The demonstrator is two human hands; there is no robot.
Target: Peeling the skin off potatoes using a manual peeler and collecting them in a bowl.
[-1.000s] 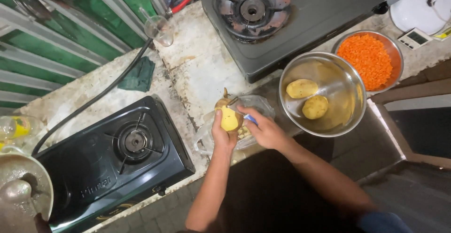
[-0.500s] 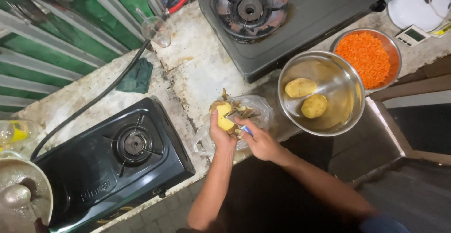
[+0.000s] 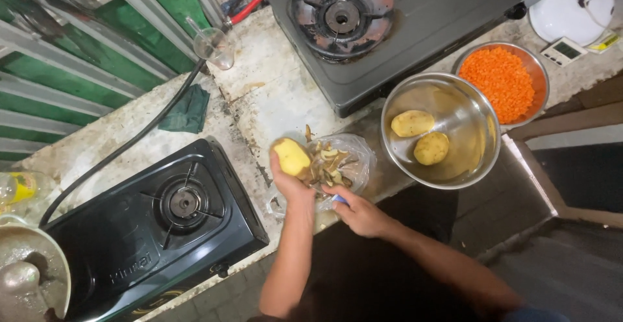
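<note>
Lighting is moderate and even from overhead; the pale countertop [image 3: 272, 95] reads bright, while the lower right falls into deep shadow. The steel bowl [image 3: 467, 160] shows soft glare on its inner wall — no blown highlights. Focus is sharp at centre; straight edges bow slightly toward the frame borders — wide-angle distortion.

Head view: worn on head, looking steeply down on desk [image 3: 272, 95].
Nearness: close, within arm's reach.
Shared: single view only.
</note>
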